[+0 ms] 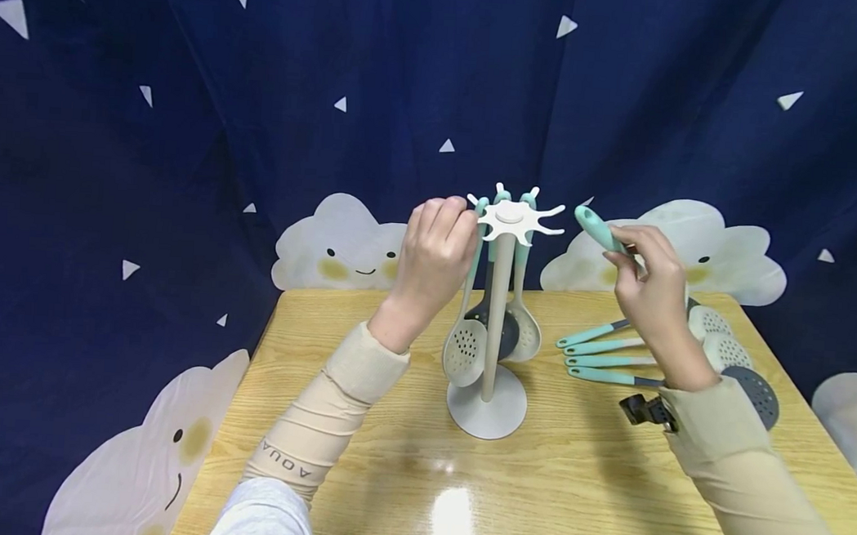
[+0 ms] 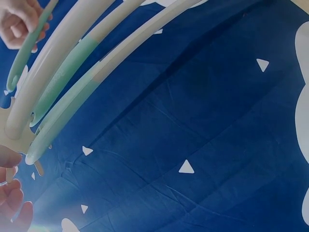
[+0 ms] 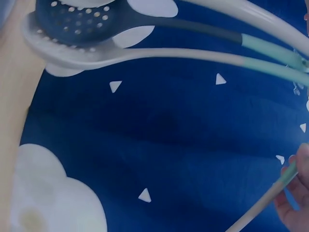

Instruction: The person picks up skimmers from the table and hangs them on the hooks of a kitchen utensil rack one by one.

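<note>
My right hand [image 1: 651, 269] pinches a kitchen utensil with a mint handle [image 1: 597, 227], raised right of the white rack [image 1: 500, 305]. Its pale shaft [image 3: 256, 208] shows in the right wrist view; its head is hidden. My left hand [image 1: 440, 244] is at the left of the rack's top, and its fingers [image 2: 14, 205] appear to pinch one of the hook arms. From the hooks hang a pale slotted spoon [image 1: 465, 352], a dark perforated utensil [image 3: 82, 24] and another pale perforated spoon [image 1: 528, 332].
Several mint-handled utensils [image 1: 599, 361] lie side by side on the wooden table [image 1: 360, 427] at the right, among them a dark skimmer [image 1: 758, 394]. The rack's round base [image 1: 489, 418] stands mid-table. Behind hangs a dark blue curtain [image 1: 410, 78].
</note>
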Demonstrator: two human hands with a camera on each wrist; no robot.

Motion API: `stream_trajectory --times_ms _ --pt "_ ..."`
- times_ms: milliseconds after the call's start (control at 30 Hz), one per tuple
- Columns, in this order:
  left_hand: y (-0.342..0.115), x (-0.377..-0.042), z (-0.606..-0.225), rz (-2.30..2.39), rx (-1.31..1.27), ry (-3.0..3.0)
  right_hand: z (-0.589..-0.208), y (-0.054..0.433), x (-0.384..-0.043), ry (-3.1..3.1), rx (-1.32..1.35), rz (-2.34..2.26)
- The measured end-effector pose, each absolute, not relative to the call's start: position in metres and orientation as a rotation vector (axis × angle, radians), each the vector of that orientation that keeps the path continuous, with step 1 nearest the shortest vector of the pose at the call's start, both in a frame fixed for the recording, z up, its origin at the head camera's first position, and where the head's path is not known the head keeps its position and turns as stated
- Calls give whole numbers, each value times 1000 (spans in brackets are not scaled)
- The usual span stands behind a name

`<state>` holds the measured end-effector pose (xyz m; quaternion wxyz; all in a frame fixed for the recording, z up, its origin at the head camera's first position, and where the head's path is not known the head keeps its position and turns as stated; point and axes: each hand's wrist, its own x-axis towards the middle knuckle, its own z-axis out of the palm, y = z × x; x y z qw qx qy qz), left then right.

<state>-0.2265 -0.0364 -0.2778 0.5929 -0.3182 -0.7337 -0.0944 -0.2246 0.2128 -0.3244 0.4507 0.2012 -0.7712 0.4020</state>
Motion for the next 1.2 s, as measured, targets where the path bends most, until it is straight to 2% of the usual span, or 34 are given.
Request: stream_trajectory --times_ms 367,1200 --pt "-36 -227 -278 -230 -738 -1707 -313 201 -221 -1941 554 1035" --pt "-35 -226 -279 -241 -734 -1711 -321 189 -228 -1974 630 1279"
